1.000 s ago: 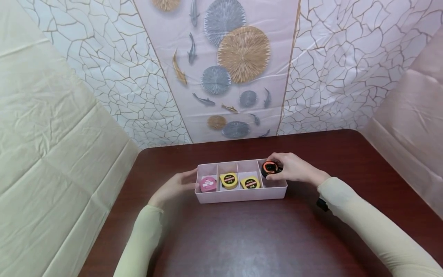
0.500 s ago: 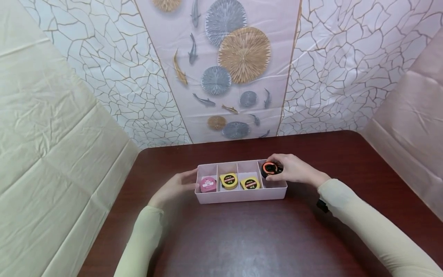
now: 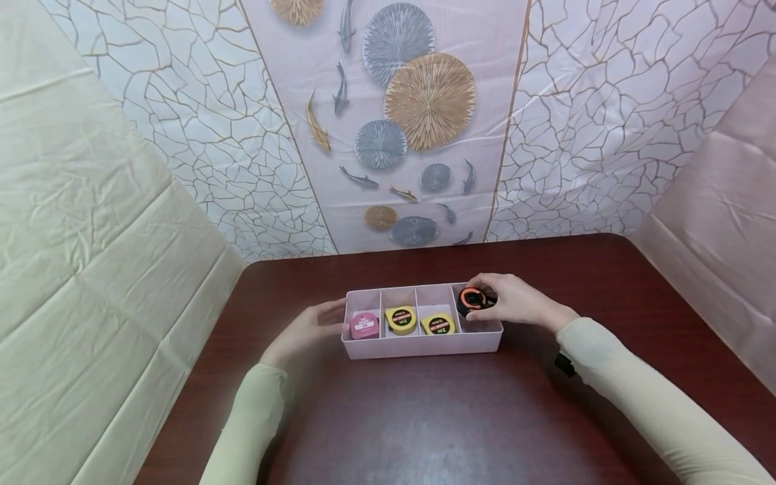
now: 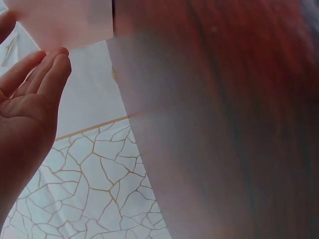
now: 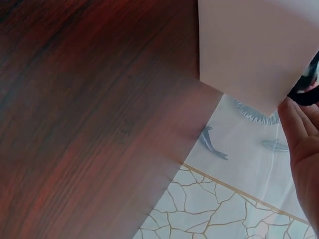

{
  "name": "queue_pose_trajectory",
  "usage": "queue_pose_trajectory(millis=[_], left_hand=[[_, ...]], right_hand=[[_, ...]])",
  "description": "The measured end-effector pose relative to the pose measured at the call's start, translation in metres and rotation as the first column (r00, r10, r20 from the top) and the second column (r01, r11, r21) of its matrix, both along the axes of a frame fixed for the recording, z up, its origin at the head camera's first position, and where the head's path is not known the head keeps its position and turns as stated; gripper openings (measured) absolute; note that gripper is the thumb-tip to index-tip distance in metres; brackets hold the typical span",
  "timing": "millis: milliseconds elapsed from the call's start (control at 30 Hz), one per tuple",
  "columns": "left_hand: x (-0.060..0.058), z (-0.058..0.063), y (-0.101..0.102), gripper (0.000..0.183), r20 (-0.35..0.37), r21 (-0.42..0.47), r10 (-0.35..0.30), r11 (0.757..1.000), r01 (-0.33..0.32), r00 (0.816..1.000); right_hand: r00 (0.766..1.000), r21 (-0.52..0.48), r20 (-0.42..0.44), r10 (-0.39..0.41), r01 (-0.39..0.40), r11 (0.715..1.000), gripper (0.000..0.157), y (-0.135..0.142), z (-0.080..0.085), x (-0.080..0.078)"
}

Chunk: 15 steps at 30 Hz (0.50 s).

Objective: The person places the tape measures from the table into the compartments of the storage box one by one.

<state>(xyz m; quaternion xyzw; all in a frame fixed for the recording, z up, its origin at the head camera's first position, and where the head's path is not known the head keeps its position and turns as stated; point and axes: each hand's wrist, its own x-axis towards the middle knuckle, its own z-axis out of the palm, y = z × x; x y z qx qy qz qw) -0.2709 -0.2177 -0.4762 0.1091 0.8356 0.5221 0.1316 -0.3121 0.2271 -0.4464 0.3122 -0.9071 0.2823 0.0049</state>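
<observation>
A pale pink box point(image 3: 418, 347) with a row of compartments stands on the table. Its leftmost compartment has a pink tape measure point(image 3: 364, 325); one yellow tape measure point(image 3: 401, 320) lies in the compartment beside it, another yellow tape measure point(image 3: 439, 325) in the third. Over the rightmost compartment, my right hand point(image 3: 515, 300) pinches a black and orange tape measure point(image 3: 471, 301) between thumb and fingers, and partly covers it. My left hand point(image 3: 306, 330) touches the box's left end with fairly straight fingers point(image 4: 54, 74). Only part of the black tape measure shows in the right wrist view.
The dark reddish-brown table point(image 3: 388, 411) has a glossy top. Patterned cloth point(image 3: 424, 168) hangs behind its far edge, and plain fabric walls point(image 3: 109, 269) slope along both sides. A small black object point(image 3: 565, 365) shows beneath the right sleeve.
The head view has shifted slightly, so everything sits a little lower. Both hands keep the same places, and the right one still holds the black and orange tape measure.
</observation>
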Motion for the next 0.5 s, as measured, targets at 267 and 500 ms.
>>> queue_pose_trajectory(millis=[267, 500], left_hand=[[-0.0005, 0.0000, 0.0008, 0.066, -0.014, -0.005, -0.003, 1.000, 0.003, 1.000], [0.0008, 0.0013, 0.0008, 0.065, -0.002, -0.013, 0.009, 1.000, -0.009, 1.000]], right_hand=[[0.999, -0.028, 0.039, 0.024, -0.023, 0.999, 0.064, 0.0053, 0.0011, -0.0020], [0.998, -0.026, 0.039, 0.045, -0.044, 0.999, 0.062, 0.0056, 0.0007, -0.0023]])
